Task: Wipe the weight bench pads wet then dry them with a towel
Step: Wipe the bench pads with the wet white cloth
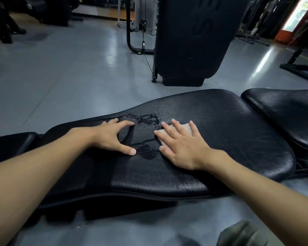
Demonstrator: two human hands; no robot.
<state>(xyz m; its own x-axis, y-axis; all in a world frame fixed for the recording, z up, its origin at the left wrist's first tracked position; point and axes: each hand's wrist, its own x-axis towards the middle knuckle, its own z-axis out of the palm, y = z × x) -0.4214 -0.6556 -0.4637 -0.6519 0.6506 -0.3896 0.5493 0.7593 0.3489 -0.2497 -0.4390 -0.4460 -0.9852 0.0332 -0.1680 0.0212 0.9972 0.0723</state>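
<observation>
A long black back pad (229,132) of a weight bench lies across the view, its leather cracked, with wet patches (146,119) near its middle. My right hand (181,144) lies flat on a small pale folded cloth (185,127), pressing it onto the pad; only the cloth's edges show between my fingers. My left hand (112,137) rests on the pad to the left with fingers spread, holding nothing. A separate black seat pad (283,110) sits at the right.
Grey gym floor (69,71) stretches beyond the bench. A tall black padded machine (192,39) stands just behind it, with a cable and frame (142,32) to its left. A lit vending machine (299,16) is far right. An olive fabric fold (238,233) shows at the bottom.
</observation>
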